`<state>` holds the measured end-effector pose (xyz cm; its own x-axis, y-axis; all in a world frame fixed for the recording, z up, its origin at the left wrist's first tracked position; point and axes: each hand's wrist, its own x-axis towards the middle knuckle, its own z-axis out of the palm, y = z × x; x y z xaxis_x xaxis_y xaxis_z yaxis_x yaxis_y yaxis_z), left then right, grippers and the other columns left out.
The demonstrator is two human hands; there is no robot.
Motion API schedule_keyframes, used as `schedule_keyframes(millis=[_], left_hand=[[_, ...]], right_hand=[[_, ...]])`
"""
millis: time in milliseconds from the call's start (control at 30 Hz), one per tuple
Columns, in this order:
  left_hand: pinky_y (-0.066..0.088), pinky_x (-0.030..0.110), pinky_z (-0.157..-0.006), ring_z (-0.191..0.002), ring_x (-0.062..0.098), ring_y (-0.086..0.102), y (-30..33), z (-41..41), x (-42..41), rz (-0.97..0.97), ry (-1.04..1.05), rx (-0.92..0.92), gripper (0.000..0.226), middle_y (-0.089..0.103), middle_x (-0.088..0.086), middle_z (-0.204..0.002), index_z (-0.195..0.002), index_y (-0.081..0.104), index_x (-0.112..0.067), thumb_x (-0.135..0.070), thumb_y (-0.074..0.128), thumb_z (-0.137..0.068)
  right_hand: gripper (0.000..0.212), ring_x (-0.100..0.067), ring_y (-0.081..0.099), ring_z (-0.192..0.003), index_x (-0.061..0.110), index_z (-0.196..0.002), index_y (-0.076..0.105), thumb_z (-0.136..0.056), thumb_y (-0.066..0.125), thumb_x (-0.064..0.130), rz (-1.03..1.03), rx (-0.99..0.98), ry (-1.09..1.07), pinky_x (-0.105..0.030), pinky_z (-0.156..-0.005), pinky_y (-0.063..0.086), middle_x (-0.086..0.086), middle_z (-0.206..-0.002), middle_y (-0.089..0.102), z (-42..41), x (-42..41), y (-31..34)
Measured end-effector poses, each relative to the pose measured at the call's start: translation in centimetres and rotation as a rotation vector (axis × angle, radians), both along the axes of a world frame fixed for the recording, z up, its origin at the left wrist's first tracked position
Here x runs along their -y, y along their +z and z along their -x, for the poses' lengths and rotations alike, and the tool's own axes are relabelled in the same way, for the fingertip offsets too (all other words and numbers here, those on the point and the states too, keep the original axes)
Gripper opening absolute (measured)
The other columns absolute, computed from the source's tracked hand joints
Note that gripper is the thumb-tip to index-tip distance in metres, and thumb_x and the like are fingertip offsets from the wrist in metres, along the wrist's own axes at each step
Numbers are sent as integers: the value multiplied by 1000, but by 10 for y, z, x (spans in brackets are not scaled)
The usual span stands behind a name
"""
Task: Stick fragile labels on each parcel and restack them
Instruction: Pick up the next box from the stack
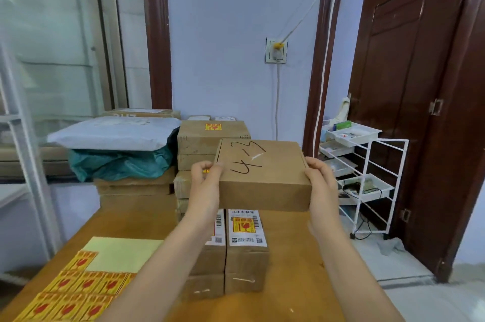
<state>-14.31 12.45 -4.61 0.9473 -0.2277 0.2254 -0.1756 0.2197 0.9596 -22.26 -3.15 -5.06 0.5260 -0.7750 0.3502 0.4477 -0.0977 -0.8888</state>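
Both hands hold one flat cardboard parcel in the air above the wooden tabletop, well clear of its surface. The left hand has its grip on the parcel's left edge, thumb on top and fingers curled beneath; the right hand has its grip on the right edge in like manner. The parcel sits roughly level, its top face marked in black pen with figures reading "413", plus a short white streak; no fragile label shows on the faces in view. Directly below and nearer the person, two cardboard parcels lie side by side on the tabletop, touching; the right one carries a white shipping label with a yellow-and-red fragile label stuck on it, while the left one's label is mostly hidden by the left forearm. Behind the held parcel stands a stack of brown parcels, the topmost bearing a fragile label on its upper face. To the left of that stack, a grey mailer bag lies over a teal bag on further boxes. At the near left corner of the tabletop lies a sheet of fragile labels, partly peeled to bare pale-yellow backing. A white wire trolley stands on the floor to the right.
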Motion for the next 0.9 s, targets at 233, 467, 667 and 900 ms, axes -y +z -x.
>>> schedule_keyframes(millis=[233, 467, 667, 900], left_hand=[[42, 52, -100, -110, 23, 53, -18, 6, -37, 7, 28, -61, 15, 55, 0, -112, -104, 46, -32, -42, 46, -94], [42, 27, -73, -87, 3, 48, -35, 7, -55, -99, 141, -16, 20, 53, -12, -98, -111, 47, -28, -40, 35, -100], [35, 31, -76, -93, 11, 47, -57, 10, -60, -192, 175, -16, 25, 51, -8, -102, -116, 45, -29, -45, 34, -99], [44, 41, -89, -111, 22, 47, -81, 1, -57, -304, 233, -15, 38, 52, 4, -117, -129, 43, -25, -46, 35, -99]], right_hand=[[34, -9, 47, -120, 28, -129, 51, -96, 50, 20, 80, -113, 187, -29, -100, 39, 7, -133, 46, 3, -31, -11], [35, -7, 47, -119, 31, -131, 46, -97, 49, 22, 92, -187, 296, -33, -106, 38, 8, -132, 44, 9, -46, -28], [45, -7, 41, -120, 28, -142, 39, -98, 48, 25, 93, -284, 335, -27, -100, 33, 10, -136, 38, 8, -53, -51], [50, 2, 25, -119, 30, -147, 30, -99, 45, 28, 95, -356, 392, -23, -100, 22, 22, -136, 23, 3, -54, -64]])
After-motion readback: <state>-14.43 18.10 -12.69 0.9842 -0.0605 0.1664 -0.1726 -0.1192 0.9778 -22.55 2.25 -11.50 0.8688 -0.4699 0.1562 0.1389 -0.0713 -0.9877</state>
